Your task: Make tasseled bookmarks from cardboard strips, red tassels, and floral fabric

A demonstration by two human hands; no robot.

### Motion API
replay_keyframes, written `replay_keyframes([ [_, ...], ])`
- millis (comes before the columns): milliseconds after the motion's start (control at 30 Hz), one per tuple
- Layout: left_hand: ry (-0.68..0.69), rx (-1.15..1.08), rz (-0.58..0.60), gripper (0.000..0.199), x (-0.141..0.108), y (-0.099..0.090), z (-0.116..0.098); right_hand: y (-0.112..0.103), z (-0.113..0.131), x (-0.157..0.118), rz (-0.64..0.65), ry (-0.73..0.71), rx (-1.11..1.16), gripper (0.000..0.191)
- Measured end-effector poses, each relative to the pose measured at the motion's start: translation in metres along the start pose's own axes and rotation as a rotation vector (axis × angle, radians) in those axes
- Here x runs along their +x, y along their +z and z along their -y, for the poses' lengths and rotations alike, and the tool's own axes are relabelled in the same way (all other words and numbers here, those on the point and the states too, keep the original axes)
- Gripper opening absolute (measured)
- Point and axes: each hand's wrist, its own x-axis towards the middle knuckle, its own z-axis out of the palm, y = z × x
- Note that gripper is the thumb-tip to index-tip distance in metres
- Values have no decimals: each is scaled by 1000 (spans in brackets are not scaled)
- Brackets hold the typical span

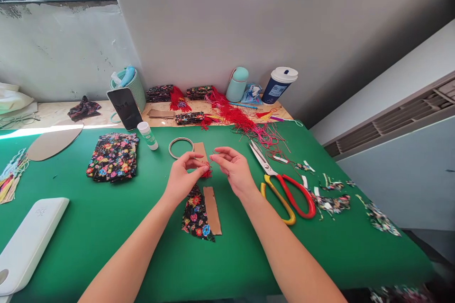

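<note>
Near the middle of the green table, my left hand [185, 177] is closed in a pinch on a small red tassel [206, 172]. Beside it on the right, my right hand [232, 170] has its thumb and fingertips pressed together; what they hold is too fine to make out. Below the hands lies a black floral fabric piece [197, 218], with a brown cardboard strip [212, 210] along its right side. Another cardboard piece [200, 150] and a round ring [181, 147] lie just beyond my fingers.
Scissors [280, 182] with red and yellow handles lie open at the right, near fabric scraps [332, 202]. Floral fabric pieces [113, 157], a glue stick [148, 136], a propped phone [125, 109] and a white power bank [33, 241] are at the left. A lidded cup [279, 86] stands behind.
</note>
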Motion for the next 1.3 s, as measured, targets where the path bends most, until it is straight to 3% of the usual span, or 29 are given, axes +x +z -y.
replay_keyframes([
  [400, 104, 128, -38, 12, -4, -1, -6, -4, 2, 1, 25, 42, 174, 31],
  [900, 250, 280, -25, 8, -6, 2, -2, 4, -2, -5, 65, 71, 138, 32],
  [1300, 131, 330, -118, 13, -6, 3, -11, 7, -4, -8, 74, 41, 192, 32],
])
